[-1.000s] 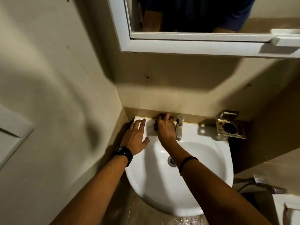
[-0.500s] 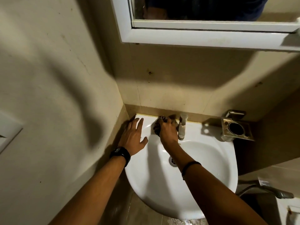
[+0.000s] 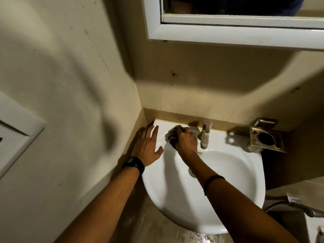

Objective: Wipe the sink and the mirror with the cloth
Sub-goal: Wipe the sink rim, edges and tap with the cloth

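Note:
A white round sink (image 3: 242,186) is fixed to the beige wall below a white-framed mirror (image 3: 236,7). My right hand (image 3: 186,142) presses a dark patterned cloth (image 3: 173,136) onto the sink's back ledge, just left of the metal tap (image 3: 205,135). My left hand (image 3: 149,146), with a black watch on the wrist, lies flat with fingers spread on the sink's back left corner, holding nothing. The mirror's lower edge shows a dark reflection of a person's arm and blue top.
A metal wall-mounted holder (image 3: 266,139) sticks out right of the tap. A hose and sprayer (image 3: 298,206) hang at the lower right. The side wall (image 3: 70,102) stands close on the left, with a white frame (image 3: 15,130) on it. The floor (image 3: 198,236) below looks wet.
My right hand with the cloth has slid a little left along the back ledge, away from the tap. My left hand has stayed put. The view has tipped slightly downward.

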